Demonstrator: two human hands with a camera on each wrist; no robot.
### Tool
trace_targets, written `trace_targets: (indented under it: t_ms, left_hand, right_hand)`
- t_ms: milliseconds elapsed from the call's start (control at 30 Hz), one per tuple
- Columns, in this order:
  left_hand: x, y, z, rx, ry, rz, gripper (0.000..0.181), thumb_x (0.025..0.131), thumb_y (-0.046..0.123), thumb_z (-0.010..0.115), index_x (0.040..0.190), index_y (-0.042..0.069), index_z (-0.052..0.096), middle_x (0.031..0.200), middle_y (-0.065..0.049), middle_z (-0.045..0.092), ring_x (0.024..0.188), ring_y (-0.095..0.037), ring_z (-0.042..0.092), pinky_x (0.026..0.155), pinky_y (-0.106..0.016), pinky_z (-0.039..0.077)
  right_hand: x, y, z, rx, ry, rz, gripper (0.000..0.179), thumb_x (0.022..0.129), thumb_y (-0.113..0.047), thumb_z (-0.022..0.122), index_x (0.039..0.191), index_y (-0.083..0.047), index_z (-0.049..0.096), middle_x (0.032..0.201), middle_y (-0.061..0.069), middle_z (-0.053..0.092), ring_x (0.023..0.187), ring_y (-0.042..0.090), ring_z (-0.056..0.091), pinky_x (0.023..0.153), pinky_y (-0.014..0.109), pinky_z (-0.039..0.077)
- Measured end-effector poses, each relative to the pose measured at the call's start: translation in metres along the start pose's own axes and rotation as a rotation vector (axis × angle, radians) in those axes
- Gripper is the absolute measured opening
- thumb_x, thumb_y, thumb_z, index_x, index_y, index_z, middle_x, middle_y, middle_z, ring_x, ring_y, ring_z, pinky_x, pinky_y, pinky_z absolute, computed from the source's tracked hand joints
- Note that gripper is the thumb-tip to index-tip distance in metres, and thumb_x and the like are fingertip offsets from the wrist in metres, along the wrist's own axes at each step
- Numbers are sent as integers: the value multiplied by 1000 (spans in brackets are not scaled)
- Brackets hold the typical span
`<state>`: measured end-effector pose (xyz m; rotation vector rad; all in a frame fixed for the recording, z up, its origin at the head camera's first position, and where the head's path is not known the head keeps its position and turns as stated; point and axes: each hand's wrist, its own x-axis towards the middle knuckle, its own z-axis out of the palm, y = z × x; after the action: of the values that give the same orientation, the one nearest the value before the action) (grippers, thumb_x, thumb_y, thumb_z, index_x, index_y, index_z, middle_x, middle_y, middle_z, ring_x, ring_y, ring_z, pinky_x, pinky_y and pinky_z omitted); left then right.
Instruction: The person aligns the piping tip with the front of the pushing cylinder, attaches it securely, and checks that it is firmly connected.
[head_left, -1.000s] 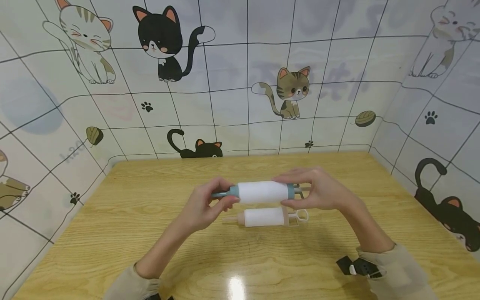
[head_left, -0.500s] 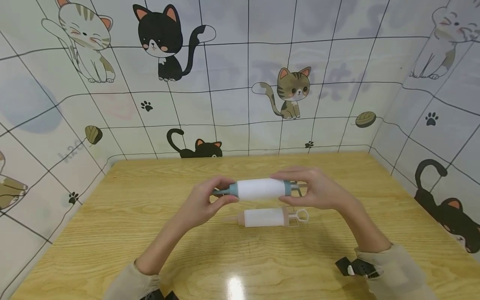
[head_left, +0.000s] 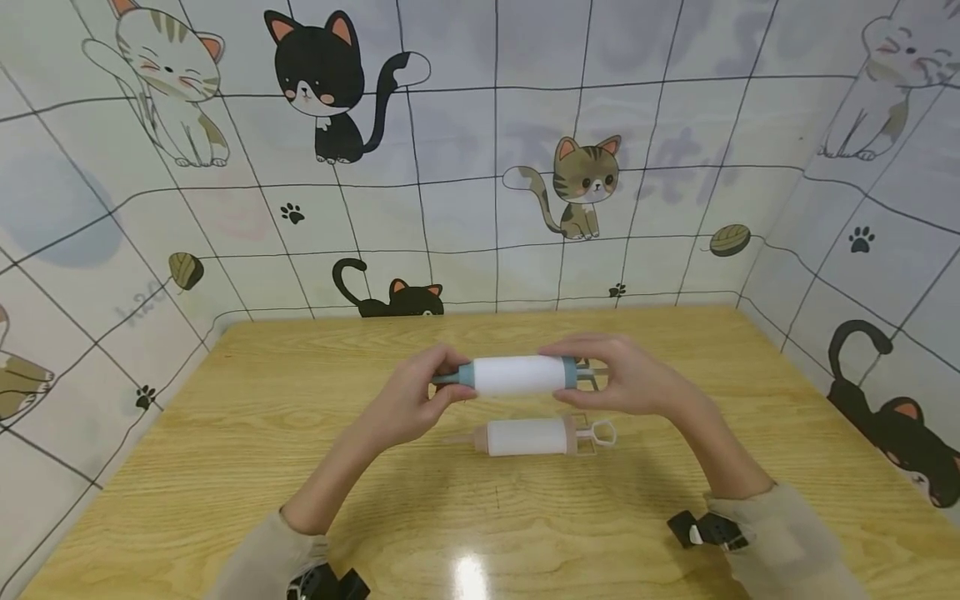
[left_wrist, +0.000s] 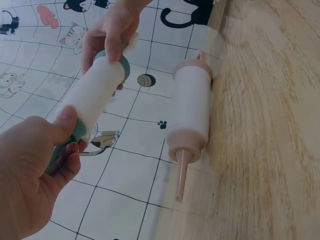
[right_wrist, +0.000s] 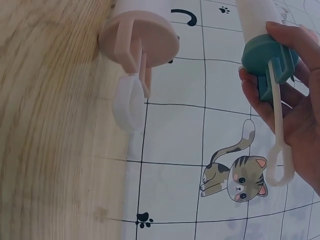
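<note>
Both hands hold a syringe-like tube (head_left: 517,376) level above the table, with a white barrel and teal ends. My left hand (head_left: 408,400) pinches its teal nozzle end between thumb and fingers, with the narrow tip partly hidden by the hand. At the other end, my right hand (head_left: 626,375) grips around the teal cap (right_wrist: 265,57), while a white pull rod with a loop (right_wrist: 280,165) sticks out below the palm. On the table, nearer the person, lies a similar pink-ended syringe-like tube (head_left: 527,437), its nozzle pointing left and loop handle right. Neither hand touches it.
The wood-grain table (head_left: 300,417) ends at a cat-patterned sheet (head_left: 457,200) at the back, which also stands along both sides. Dark devices (head_left: 708,530) are strapped at the sleeves.
Both hands and the teal-ended tube have shifted very slightly away from the person. The hold on it looks the same, and the pink-ended tube lies where it was.
</note>
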<state>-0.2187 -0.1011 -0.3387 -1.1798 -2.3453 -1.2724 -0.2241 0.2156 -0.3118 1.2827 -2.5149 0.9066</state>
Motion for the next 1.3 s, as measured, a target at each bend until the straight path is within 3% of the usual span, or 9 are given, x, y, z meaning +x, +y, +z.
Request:
trace_targets:
  t_ms: [200, 500, 700, 933, 1300]
  left_hand:
    - [0, -5, 2, 3, 15, 13, 25, 90, 1, 76, 109, 0, 59, 99, -7, 69, 87, -16, 68, 80, -28, 60]
    - [2, -12, 4, 2, 8, -56, 25, 90, 2, 75, 109, 0, 59, 102, -8, 68, 90, -17, 67, 82, -30, 59]
    - [3, -19, 4, -34, -2, -88, 23, 92, 3, 73, 110, 1, 58, 103, -8, 66, 91, -19, 66, 83, -31, 59]
    - [-2, -34, 1, -102, 30, -158, 22, 93, 2, 72, 110, 1, 58, 102, -9, 66, 92, -23, 65, 84, -35, 58]
    - [-2, -41, 6, -98, 9, -170, 24, 93, 3, 72, 112, 1, 58, 106, -10, 66, 94, -21, 67, 83, -34, 59]
  right_hand:
    - [1, 5, -1, -12, -16, 47, 51, 85, -20, 84, 131, -9, 66, 124, 6, 69, 101, 19, 67, 79, 38, 60]
    - [-4, 18, -4, -17, -29, 159, 59, 84, -28, 85, 135, -11, 63, 119, -3, 68, 95, 13, 61, 80, 37, 56]
    - [-6, 26, -4, -27, -8, 141, 58, 84, -27, 85, 136, -11, 63, 117, -2, 70, 96, 13, 63, 81, 37, 56]
    - [-11, 34, -4, -33, 46, 142, 57, 83, -22, 86, 134, -10, 64, 113, -1, 72, 102, 18, 66, 85, 42, 54]
    - [-6, 39, 7, -19, 45, 129, 60, 82, -24, 87, 134, -6, 63, 117, 8, 70, 102, 18, 65, 89, 44, 57]
